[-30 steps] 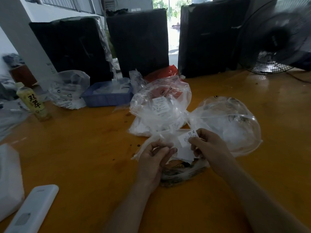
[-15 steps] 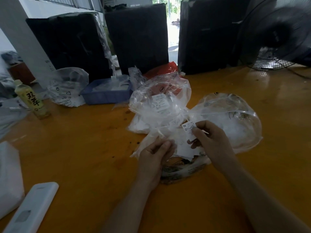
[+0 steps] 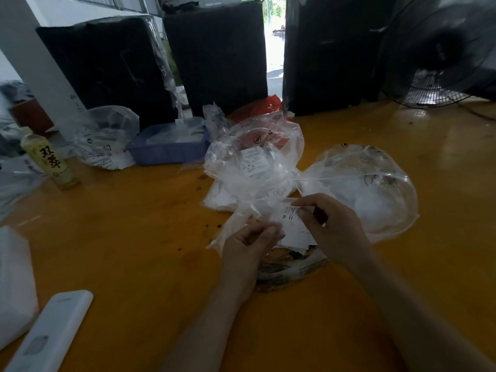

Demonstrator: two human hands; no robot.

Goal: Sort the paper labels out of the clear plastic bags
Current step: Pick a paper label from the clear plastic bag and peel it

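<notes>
A small white paper label (image 3: pixel 288 216) marked XL is pinched by my right hand (image 3: pixel 331 226) at its right end. My left hand (image 3: pixel 248 242) pinches the clear plastic bag (image 3: pixel 241 224) in front of me, close to the label's left end. Under both hands lies a heap of white labels (image 3: pixel 298 237) on printed packaging (image 3: pixel 290 267). Behind them sit a crumpled clear bag with labels inside (image 3: pixel 255 167) and a puffed-up clear bag (image 3: pixel 362 189) to the right.
A blue tray (image 3: pixel 166 151) holds white pieces at the back. Another clear bag (image 3: pixel 104 138), a yellow drink bottle (image 3: pixel 47 159), a white remote (image 3: pixel 48 336) and a white pack (image 3: pixel 13 280) lie left. Black boxes (image 3: pixel 214 55) and a fan (image 3: pixel 440 49) stand behind on the orange table (image 3: pixel 134 224).
My right hand brought the label down and left, from upright above the pile to lying flat next to my left hand. The view has shifted slightly.
</notes>
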